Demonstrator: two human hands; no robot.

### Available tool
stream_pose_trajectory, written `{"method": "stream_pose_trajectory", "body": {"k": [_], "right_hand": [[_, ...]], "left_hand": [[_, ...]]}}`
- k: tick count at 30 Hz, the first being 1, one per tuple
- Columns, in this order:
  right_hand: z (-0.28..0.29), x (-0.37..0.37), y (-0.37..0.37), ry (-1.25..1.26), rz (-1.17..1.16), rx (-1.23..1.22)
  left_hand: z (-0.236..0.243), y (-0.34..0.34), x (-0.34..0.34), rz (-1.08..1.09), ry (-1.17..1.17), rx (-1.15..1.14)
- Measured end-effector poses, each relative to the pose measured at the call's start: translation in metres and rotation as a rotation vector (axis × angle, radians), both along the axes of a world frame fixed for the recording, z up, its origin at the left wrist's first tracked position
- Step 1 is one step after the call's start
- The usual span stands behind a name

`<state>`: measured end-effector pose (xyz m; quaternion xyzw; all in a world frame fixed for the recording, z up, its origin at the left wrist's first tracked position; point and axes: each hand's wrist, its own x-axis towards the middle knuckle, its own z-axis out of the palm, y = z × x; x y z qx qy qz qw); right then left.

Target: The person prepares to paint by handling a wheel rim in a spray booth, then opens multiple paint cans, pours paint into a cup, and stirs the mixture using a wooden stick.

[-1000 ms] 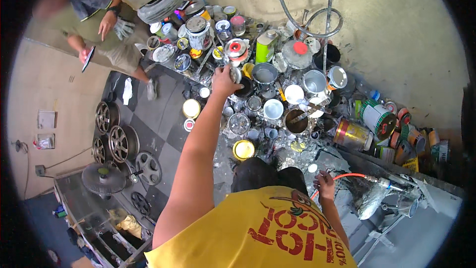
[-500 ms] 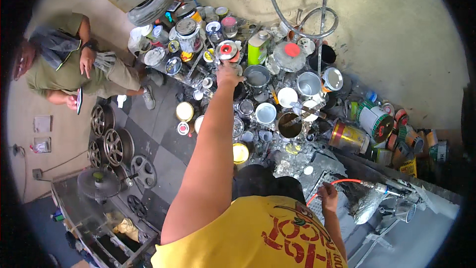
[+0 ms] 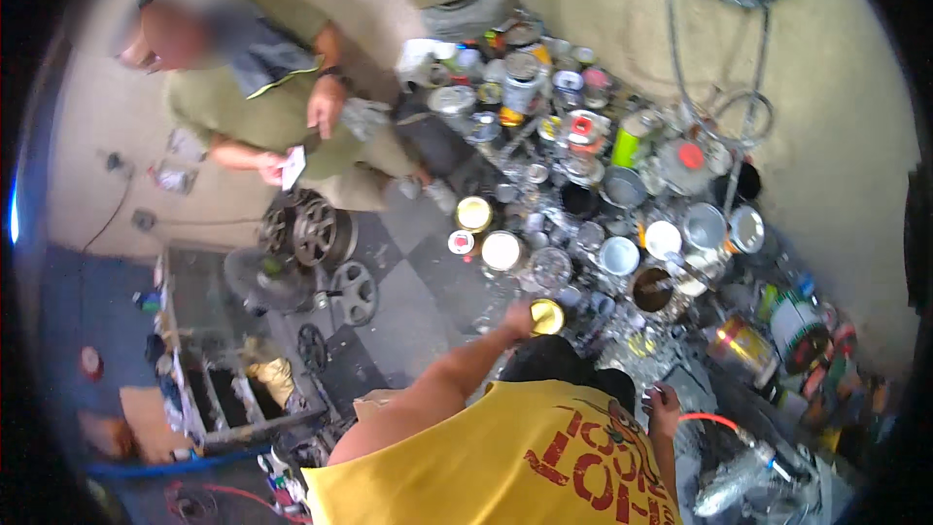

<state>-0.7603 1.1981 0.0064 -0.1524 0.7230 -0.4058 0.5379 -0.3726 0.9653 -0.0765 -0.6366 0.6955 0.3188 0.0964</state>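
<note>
Left hand [image 3: 518, 317] has its fingers closed on a small round can [image 3: 547, 316] with a yellow top, held low at the near edge of the paint cans [image 3: 622, 256] crowding the floor. Right hand [image 3: 663, 400] grips a red hose [image 3: 709, 420].

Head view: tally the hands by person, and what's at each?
Wearer's hands: 2, left hand at the small round yellow-topped can, right hand beside the thin orange hose.
Other person's hands: 2, one raised at the green shirt, one holding a small white card.
Total: 4
</note>
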Motion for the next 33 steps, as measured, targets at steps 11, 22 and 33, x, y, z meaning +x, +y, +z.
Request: {"method": "stream_pose_trajectory", "body": {"k": [11, 22, 33], "right_hand": [[-0.024, 0.028, -0.090, -0.114, 0.385, -0.098], [-0.062, 0.057, -0.050, -0.051, 0.289, -0.108], [-0.039, 0.131, 0.090, -0.027, 0.128, 0.114]], "left_hand": [[0.073, 0.113, 0.049, 0.258, 0.406, 0.785], [0.154, 0.069, 0.002, -0.502, -0.162, 0.324], [0.144, 0.100, -0.016, -0.485, 0.490, 0.045]]}}
